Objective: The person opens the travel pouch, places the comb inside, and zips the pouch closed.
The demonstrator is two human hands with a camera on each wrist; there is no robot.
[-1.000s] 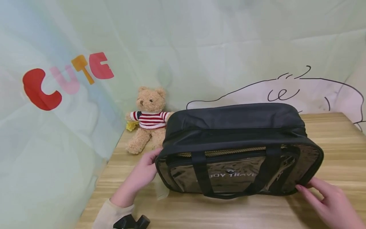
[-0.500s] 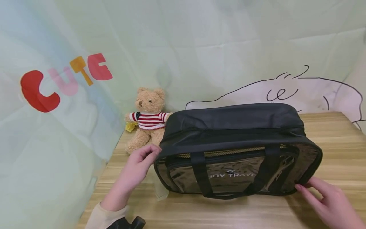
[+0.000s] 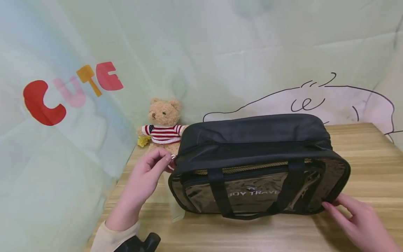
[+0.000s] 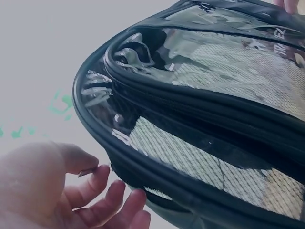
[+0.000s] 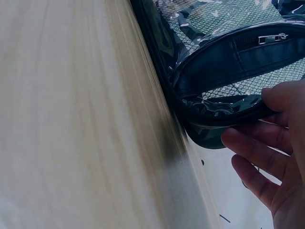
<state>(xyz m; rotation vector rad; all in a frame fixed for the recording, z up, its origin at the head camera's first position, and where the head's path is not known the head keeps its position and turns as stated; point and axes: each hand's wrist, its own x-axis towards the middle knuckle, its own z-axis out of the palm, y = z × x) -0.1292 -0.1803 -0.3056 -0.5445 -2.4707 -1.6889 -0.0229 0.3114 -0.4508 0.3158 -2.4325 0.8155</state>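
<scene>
A black travel bag (image 3: 256, 131) with a smoky clear front panel and hanging strap handles (image 3: 221, 192) stands on the table. At its upper left side my left hand (image 3: 146, 175) pinches a small metal zipper pull (image 3: 172, 156) between thumb and forefinger. The left wrist view shows that hand's other fingers (image 4: 131, 205) loosely bent beside the bag's edge. My right hand (image 3: 357, 215) grips the bag's lower right corner, thumb in front and fingers behind. A second zipper pull (image 5: 272, 39) lies on the front pocket in the right wrist view. The bag's far side is hidden.
A teddy bear (image 3: 164, 134) in a striped sweater sits behind the bag's left end, with a yellow flower-like thing (image 3: 143, 141) beside it. A pale translucent strip (image 3: 175, 206) hangs near the bag's lower left. Printed cloth (image 3: 220, 70) encloses the wooden table (image 3: 362, 154).
My left hand has moved from the bag's left edge upward and now pinches the zipper pull. The right hand keeps its grip on the lower corner.
</scene>
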